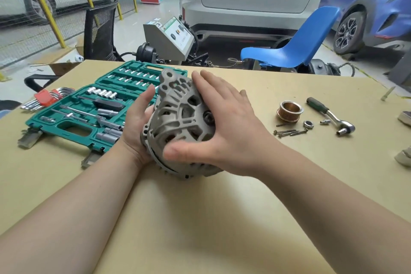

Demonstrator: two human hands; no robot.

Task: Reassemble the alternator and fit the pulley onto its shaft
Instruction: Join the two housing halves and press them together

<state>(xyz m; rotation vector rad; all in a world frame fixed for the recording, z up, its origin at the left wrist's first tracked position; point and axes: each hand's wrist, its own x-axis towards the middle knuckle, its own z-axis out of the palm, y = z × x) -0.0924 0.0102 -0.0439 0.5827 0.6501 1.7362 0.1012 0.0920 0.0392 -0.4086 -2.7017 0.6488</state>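
A grey metal alternator (178,122) sits tilted on a tan tabletop (200,218), near the middle, held between two bare hands. The left hand (138,124) cups its left side, palm against the casing and fingers reaching up behind it. The right hand (224,127) lies flat over the front and right side, fingers straight and together, thumb stretched across the lower edge. The casing is ribbed, with open slots and a mounting ear at the top; the short dark shaft end shows just beside the right palm, with nothing fitted on it.

To the right, well apart, lie a copper-coloured grooved pulley (289,111), a nut (308,124), several long bolts (289,132) and a green-handled ratchet (331,116). To the left, an open green socket case (93,113) lies close behind the left hand, with a red holder of hex keys (47,98) beyond it.

The hands hide much of the alternator's right and far sides. Two objects at the right edge are cut off and hard to make out. Beyond the tabletop stand a blue chair (295,44), a grey machine (171,38) and parked cars.
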